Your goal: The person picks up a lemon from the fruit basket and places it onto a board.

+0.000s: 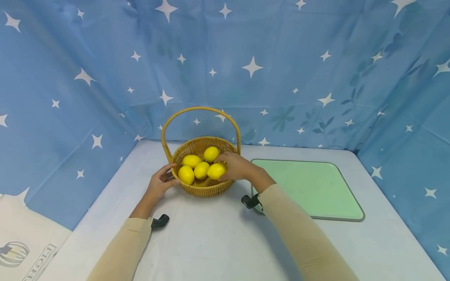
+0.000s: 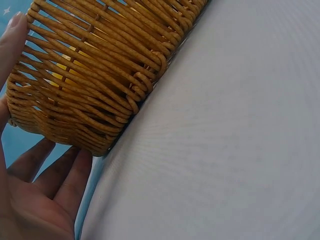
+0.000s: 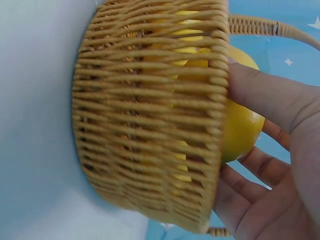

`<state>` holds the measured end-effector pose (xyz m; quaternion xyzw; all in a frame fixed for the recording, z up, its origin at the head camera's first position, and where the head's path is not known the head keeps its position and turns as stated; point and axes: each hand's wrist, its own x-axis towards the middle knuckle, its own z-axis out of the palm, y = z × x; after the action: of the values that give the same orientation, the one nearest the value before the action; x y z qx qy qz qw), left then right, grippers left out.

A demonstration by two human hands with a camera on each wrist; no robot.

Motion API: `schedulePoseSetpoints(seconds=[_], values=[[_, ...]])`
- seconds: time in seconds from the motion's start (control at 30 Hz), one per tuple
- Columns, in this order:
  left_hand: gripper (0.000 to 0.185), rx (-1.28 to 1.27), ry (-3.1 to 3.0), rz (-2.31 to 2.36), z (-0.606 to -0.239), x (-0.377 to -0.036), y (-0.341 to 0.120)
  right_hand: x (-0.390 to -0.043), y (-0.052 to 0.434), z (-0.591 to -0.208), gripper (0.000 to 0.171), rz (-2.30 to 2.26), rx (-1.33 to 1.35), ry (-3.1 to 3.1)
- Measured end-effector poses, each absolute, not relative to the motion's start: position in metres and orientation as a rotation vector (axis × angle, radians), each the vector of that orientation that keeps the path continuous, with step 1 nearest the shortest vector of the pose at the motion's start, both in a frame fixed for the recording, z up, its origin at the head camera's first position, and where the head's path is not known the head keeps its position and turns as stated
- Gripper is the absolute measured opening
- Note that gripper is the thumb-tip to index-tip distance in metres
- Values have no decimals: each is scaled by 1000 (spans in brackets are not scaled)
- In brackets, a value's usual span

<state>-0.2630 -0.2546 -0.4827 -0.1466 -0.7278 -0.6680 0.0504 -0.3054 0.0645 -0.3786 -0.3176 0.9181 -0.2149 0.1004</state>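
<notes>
- Left hand [image 1: 161, 183]: one. It is laid against the left outer wall of the basket, fingers relaxed and spread, nothing grasped. In the left wrist view the fingertips [image 2: 75, 172] are seen at the woven base. The placement is judged to steady the basket against sliding.
- Basket [image 1: 204, 189]: one, woven wicker, with a single arched handle standing upright over it. It is set on the table toward the back, left of centre, between the two hands.
- Lemons: five counted in the head view, all inside the basket. Four lie loose, among them one at the front left [image 1: 186, 174] and one at the back [image 1: 211, 153]. The fifth, the front right lemon [image 1: 216, 171], is enclosed by the right hand. It is seen at rim level in the right wrist view, so it is judged to be partly lifted; this cannot be told for certain.
- Right hand [image 1: 236, 166]: one. It is reached over the right rim, with fingers and thumb curled round the front right lemon [image 3: 242, 127].
- Green board [image 1: 316, 187]: one, flat, rounded at the corners, laid just right of the basket, partly under the right forearm.
- Table [image 1: 218, 242]: one, pale surface bearing the above.
- Backdrop [image 1: 281, 58]: blue cloth with white stars, hung behind and at both sides.
</notes>
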Motion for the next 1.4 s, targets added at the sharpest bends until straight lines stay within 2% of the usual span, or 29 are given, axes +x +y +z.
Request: schedulePoseSetpoints(seconds=[0.47, 0.77, 1.1, 1.4], values=[[65, -425, -2251, -2014, -483, -260, -254, -295, 94, -363, 64, -792, -870, 2746], [65, -431, -2255, -2074, -459, -248, -247, -293, 124, -359, 63, -817, -828, 2807], [64, -455, -2231, -2095, -460, -248, -248, -301, 157, -375, 57, -853, -780, 2861], [64, -402, -2254, -2094, -456, -245, -246, -308, 174, -391, 59, -890, -724, 2860]])
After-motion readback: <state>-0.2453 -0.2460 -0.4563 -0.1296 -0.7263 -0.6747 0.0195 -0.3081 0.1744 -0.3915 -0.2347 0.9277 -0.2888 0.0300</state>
